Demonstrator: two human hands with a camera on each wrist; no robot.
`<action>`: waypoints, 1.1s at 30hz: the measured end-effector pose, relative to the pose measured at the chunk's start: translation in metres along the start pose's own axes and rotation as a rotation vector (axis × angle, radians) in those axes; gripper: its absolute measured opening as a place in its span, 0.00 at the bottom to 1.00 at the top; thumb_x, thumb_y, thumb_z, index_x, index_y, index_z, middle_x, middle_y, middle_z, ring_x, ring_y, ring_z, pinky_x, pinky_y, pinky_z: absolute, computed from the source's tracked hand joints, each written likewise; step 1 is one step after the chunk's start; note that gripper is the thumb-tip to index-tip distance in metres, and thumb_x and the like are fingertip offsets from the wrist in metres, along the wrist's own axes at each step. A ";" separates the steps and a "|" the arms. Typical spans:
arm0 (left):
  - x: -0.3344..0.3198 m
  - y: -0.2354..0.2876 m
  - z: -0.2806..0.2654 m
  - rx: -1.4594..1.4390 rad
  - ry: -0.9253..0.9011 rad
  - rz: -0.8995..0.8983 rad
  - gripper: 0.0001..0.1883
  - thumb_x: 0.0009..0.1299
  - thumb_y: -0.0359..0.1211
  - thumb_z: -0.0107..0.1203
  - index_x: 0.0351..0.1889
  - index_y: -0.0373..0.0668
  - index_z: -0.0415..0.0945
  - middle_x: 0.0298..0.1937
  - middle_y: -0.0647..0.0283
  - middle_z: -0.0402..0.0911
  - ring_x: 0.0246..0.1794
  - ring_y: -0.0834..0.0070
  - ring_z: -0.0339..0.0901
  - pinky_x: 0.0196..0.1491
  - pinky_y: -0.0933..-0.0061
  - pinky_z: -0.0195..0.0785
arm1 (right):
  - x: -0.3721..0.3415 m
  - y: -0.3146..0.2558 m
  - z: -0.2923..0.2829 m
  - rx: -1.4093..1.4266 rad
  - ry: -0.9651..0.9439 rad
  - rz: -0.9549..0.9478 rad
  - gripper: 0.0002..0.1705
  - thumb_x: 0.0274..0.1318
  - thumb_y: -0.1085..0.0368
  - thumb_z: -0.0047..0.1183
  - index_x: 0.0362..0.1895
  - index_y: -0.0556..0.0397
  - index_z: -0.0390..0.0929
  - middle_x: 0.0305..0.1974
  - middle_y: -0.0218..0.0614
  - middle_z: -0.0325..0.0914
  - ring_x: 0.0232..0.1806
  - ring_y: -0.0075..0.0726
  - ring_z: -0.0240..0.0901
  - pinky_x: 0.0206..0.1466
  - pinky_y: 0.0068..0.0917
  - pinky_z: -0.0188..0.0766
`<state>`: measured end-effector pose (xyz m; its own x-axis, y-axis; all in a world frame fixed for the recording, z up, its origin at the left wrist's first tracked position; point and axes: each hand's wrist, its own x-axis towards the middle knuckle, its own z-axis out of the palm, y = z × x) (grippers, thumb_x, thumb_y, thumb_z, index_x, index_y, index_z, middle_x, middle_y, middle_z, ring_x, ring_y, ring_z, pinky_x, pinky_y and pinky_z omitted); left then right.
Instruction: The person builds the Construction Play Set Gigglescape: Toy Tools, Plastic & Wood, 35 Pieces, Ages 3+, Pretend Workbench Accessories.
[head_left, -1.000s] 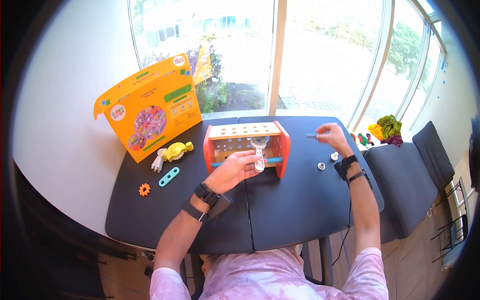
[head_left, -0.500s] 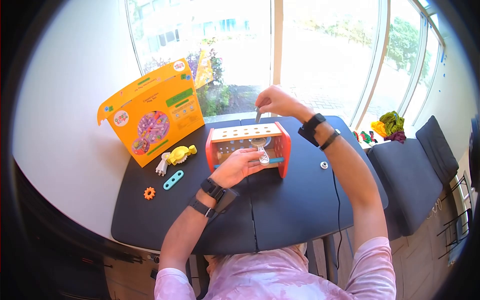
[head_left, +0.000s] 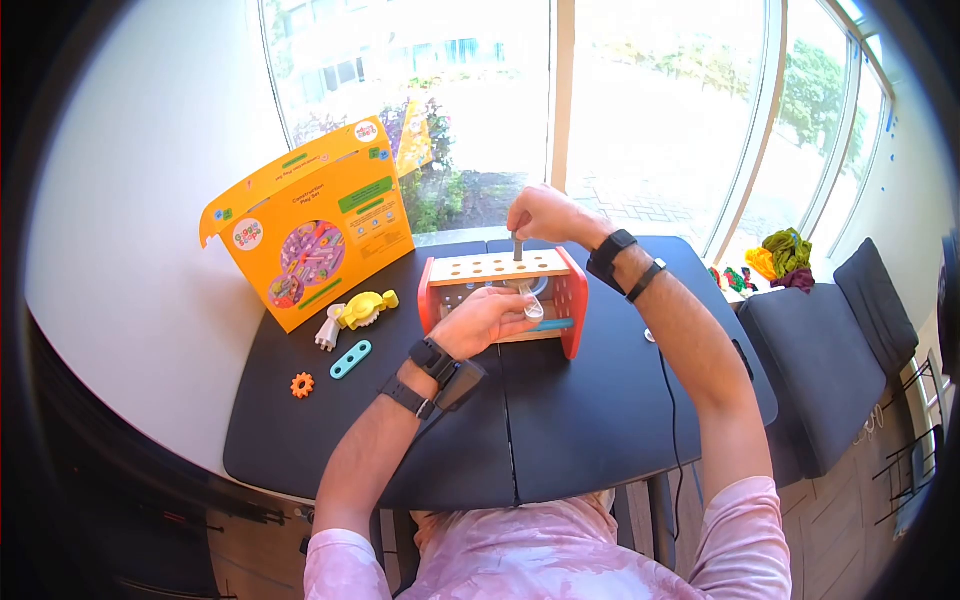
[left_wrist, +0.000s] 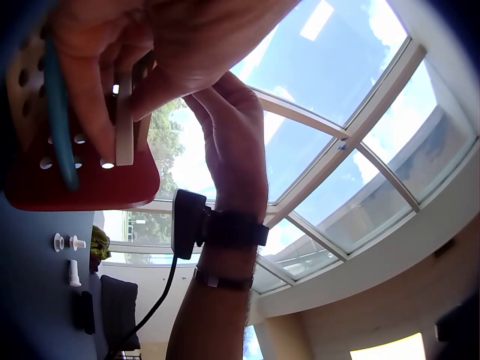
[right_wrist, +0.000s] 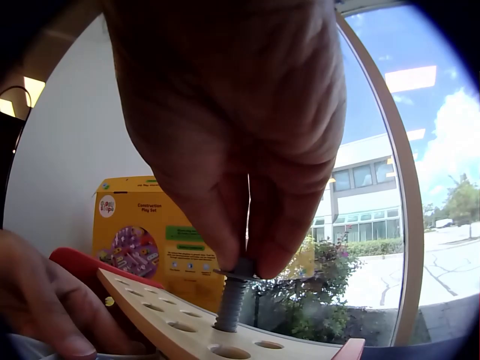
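A toy workbench with red end panels point(head_left: 575, 310) and a holed wooden top board point(head_left: 480, 267) stands on the dark table. My right hand point(head_left: 553, 215) is above the board, its fingertips pinching the head of a grey toy bolt point(right_wrist: 231, 304). The bolt stands nearly upright, its threaded lower end in a hole of the board. At the front of the bench, my left hand point(head_left: 482, 325) grips a white toy wrench point(head_left: 535, 308) between thumb and fingers. The wrench's far end reaches in beneath the board, partly hidden. A teal rod point(head_left: 556, 325) runs across the bench lower down.
An orange play-set box point(head_left: 330, 220) stands at the back left. Near it lie a yellow toy piece point(head_left: 365, 310), a teal strip point(head_left: 345, 366) with holes and an orange gear point(head_left: 308, 386). White plastic bolts point(left_wrist: 73, 274) lie to the right of the bench, near my right forearm.
My right hand has carried the grey bolt from the table's right side to above the bench, then lowered it into a hole. The left hand keeps the wrench, now tilted differently.
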<state>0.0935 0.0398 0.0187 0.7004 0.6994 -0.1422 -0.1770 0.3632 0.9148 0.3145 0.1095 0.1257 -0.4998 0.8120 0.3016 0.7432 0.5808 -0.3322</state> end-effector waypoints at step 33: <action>0.019 -0.011 -0.021 -0.127 -0.073 0.008 0.11 0.86 0.29 0.62 0.61 0.38 0.79 0.53 0.64 0.86 0.55 0.75 0.87 0.62 0.71 0.85 | 0.001 -0.011 0.014 -0.167 -0.196 0.028 0.12 0.54 0.67 0.75 0.43 0.58 0.95 0.37 0.45 0.93 0.41 0.47 0.91 0.47 0.41 0.86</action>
<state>0.0941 0.0623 -0.0022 0.7459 0.6581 -0.1029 -0.2655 0.4355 0.8601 0.2994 0.1043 0.1169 -0.5423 0.8329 0.1100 0.8132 0.5533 -0.1806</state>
